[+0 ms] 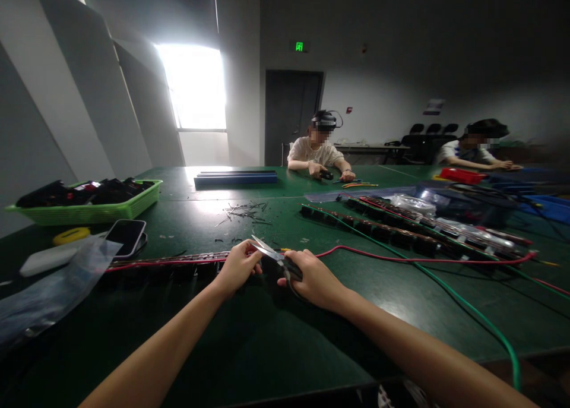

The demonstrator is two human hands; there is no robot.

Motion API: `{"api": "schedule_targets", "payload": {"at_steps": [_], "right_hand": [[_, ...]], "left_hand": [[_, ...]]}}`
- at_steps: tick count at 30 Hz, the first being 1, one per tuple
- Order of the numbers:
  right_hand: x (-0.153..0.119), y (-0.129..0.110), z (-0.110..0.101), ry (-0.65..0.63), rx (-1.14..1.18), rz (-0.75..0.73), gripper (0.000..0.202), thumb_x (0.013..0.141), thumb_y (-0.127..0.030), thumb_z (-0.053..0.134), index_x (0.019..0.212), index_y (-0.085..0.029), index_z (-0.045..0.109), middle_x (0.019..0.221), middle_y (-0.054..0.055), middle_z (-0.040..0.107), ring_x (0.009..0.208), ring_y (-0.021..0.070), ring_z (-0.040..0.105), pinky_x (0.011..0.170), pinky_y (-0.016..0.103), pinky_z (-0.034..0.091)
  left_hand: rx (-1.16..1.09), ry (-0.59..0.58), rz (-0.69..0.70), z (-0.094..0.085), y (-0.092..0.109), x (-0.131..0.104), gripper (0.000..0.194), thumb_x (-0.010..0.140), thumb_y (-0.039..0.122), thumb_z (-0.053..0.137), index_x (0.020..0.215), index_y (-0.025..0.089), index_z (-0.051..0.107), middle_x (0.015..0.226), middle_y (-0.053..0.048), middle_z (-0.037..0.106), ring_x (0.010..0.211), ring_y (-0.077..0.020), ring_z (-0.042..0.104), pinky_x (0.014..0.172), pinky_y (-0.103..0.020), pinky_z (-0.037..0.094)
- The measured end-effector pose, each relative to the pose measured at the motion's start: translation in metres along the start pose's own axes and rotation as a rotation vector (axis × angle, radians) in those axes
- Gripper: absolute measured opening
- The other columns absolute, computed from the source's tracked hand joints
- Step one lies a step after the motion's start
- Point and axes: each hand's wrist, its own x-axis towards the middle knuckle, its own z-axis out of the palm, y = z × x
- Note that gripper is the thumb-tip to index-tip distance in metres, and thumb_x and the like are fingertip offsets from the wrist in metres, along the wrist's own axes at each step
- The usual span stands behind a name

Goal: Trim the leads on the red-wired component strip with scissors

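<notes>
My right hand is closed around the dark handles of a pair of scissors. The silver blades point up and left, close to the fingertips of my left hand. That hand is closed in a pinch over the right end of a long black strip; what its fingertips hold is too small to tell. A red wire lies along the strip, passes behind both hands and runs on across the table to the right.
Thin black offcuts lie scattered beyond my hands. A green basket of black parts, a phone and a plastic bag are left. More wired strips and a green cable lie right. Two people sit across the table.
</notes>
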Motion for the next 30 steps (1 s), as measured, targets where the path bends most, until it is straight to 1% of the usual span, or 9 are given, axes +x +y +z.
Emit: {"api": "schedule_targets", "payload": {"at_steps": [6,15,23,30], "right_hand": [[0.0002,-0.0004,-0.0001,-0.008,0.01,0.008,0.048,0.075,-0.047,0.069,0.112,-0.019,0.057,0.099,0.008,0.061,0.087,0.0216,0.051,0.076,0.032,0.041],[0.0,0.0015,-0.0001,-0.021,0.027,0.013,0.051,0.074,-0.051,0.068,0.113,-0.02,0.057,0.093,0.007,0.063,0.085,0.0214,0.051,0.074,0.031,0.041],[0.0001,-0.0015,-0.0025,-0.022,0.048,0.001,0.049,0.077,-0.048,0.066,0.116,-0.02,0.058,0.098,0.007,0.065,0.085,0.0214,0.051,0.075,0.031,0.042],[0.0007,-0.0004,-0.0017,-0.021,0.038,-0.01,0.049,0.076,-0.047,0.067,0.117,-0.02,0.058,0.101,0.007,0.066,0.086,0.0213,0.052,0.078,0.032,0.041]], "left_hand": [[0.007,0.002,-0.006,-0.0002,0.0005,-0.0001,0.021,0.08,0.031,0.055,0.089,0.013,0.06,0.059,0.002,0.058,0.049,-0.0099,0.057,0.044,-0.019,0.039],[0.034,0.003,-0.007,0.0002,0.0005,0.0,0.019,0.081,0.029,0.053,0.089,0.013,0.059,0.058,0.003,0.057,0.048,-0.0096,0.056,0.044,-0.018,0.039],[0.001,-0.004,0.006,-0.0004,-0.0004,0.0001,0.02,0.08,0.031,0.056,0.089,0.013,0.06,0.059,0.002,0.058,0.048,-0.0099,0.056,0.044,-0.019,0.04],[-0.001,0.002,0.006,-0.0008,-0.0004,0.0,0.019,0.079,0.03,0.057,0.088,0.013,0.06,0.059,0.002,0.059,0.048,-0.0102,0.057,0.043,-0.018,0.039]]}}
